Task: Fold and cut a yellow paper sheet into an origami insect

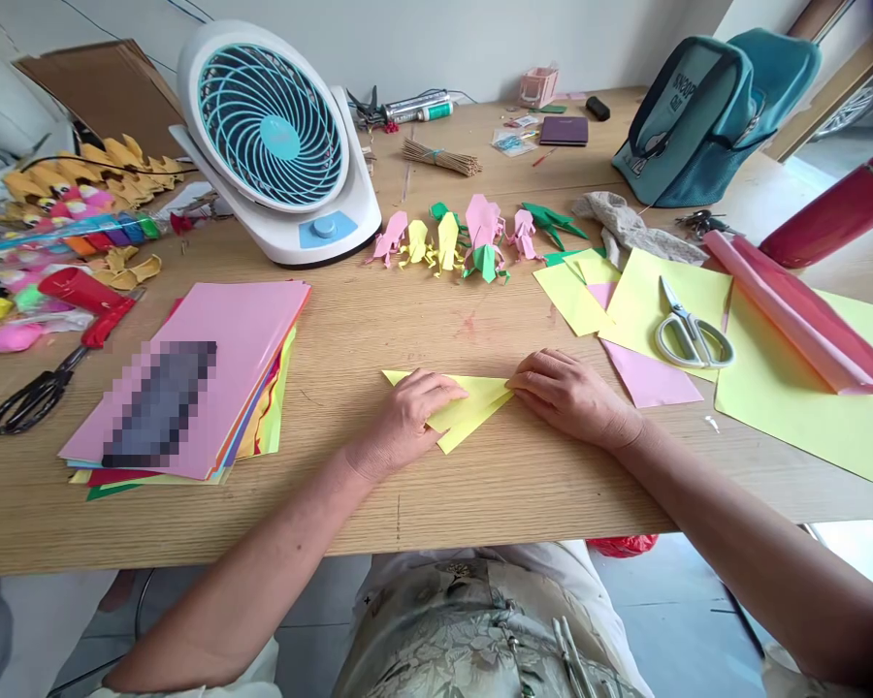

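With shirt (443, 640) near table (349, 528) edge, held folded yellow paper (478, 412) with left hand (407, 417) and right hand (571, 393), facing bare wood (414, 325).

A white fan (280, 139) with a round blue grille stood toward the left of the table (341, 339), near a piece of brown cardboard (109, 97). Farther back lay a bundle of thin sticks (442, 157) and a flat purple case (564, 131), with a small pink basket (538, 87) by the wall (574, 39). On the right, a teal backpack (684, 126) stood near a crumpled grey cloth (636, 225), some keys (702, 224) and a red bottle (833, 208).
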`<state>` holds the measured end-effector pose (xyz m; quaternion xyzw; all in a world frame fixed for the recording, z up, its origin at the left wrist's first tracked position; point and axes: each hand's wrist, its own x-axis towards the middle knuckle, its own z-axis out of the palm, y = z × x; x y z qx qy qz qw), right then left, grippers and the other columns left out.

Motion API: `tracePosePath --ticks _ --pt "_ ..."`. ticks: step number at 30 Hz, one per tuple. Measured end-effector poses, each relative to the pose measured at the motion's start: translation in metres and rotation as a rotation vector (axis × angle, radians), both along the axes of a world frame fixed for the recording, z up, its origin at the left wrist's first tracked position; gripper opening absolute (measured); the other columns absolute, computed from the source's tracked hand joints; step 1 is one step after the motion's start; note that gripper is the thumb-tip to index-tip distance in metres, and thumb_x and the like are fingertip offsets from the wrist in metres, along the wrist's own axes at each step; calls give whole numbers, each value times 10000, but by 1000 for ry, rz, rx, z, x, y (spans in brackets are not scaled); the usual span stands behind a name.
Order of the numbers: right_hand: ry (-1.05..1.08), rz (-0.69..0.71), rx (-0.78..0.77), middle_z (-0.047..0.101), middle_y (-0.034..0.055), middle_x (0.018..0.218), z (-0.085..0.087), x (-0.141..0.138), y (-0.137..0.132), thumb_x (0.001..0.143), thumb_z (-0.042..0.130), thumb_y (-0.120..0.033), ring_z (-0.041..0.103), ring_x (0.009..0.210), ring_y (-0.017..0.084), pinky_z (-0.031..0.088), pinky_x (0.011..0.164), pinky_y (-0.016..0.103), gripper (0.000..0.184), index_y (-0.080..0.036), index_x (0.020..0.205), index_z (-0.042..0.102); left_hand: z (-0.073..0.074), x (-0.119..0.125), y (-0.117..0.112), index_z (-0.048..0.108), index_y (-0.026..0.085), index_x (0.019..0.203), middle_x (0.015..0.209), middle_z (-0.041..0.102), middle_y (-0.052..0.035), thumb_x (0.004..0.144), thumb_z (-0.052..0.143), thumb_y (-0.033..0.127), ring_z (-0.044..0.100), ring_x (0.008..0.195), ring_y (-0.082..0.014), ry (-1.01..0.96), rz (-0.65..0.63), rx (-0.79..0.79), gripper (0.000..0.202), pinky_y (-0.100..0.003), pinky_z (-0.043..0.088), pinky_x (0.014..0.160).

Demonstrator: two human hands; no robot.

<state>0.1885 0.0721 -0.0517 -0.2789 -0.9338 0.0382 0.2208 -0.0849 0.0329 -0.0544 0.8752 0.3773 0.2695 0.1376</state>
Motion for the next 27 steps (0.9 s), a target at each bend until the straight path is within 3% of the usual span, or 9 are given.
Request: tracePosePath --ticks 12,19,27 --pt "22 -4 -37 636 100 971 0 -1 1 989 448 -200 574 870 208 475 781 346 201 -196 987 649 1 4 -1 626 180 931 917 677 -37 912 597 169 610 915 -174 -108 74 -21 37 -326 481 844" --pt "68 -36 -131 634 98 962 2 -2 1 974 478 -186 590 871 200 492 767 328 180 -195 969 658 2 7 -1 595 179 808 784 619 -21 893 590 171 579 777 -160 -127 160 -3 86 -287 457 719" --pt "106 -43 -171 622 90 948 1 -2 2 959 501 -182 587 857 200 491 759 324 160 -202 958 659 7 12 -3 551 189 766 744 605 6 883 583 181 570 719 -138 -158 211 -42 121 -257 426 674"
